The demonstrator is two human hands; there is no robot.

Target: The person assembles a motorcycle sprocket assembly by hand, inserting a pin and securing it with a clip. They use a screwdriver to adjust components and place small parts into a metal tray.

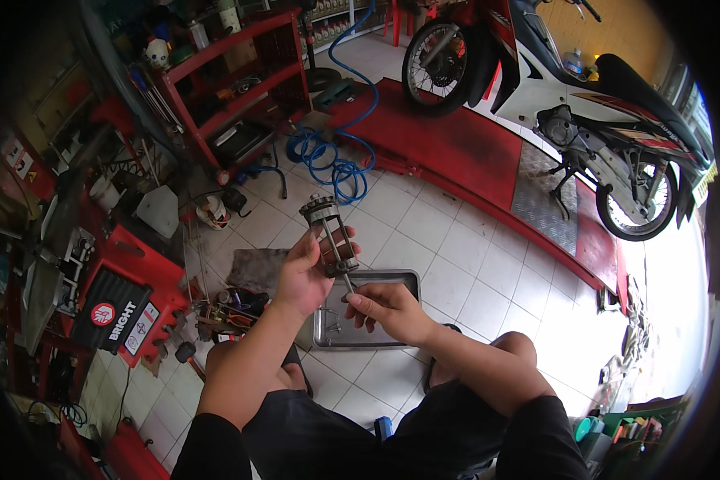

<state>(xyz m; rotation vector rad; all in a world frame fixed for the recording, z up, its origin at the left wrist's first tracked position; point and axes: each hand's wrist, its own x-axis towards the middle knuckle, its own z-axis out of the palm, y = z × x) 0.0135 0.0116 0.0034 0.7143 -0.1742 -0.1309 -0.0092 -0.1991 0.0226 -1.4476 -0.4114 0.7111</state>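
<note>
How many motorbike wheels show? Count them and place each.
2. The front wheel stands at the top on the red ramp; the rear wheel is at the right, by the ramp's lower end. Others may be hidden outside the view.

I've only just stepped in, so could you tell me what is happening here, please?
A person sits low on the tiled floor of a motorcycle workshop. The left hand holds up a cylindrical metal part with barred sides, while the right hand pinches a thin tool at its lower end. A metal tray lies beneath the hands. A motorcycle stands on a red ramp behind.
</note>
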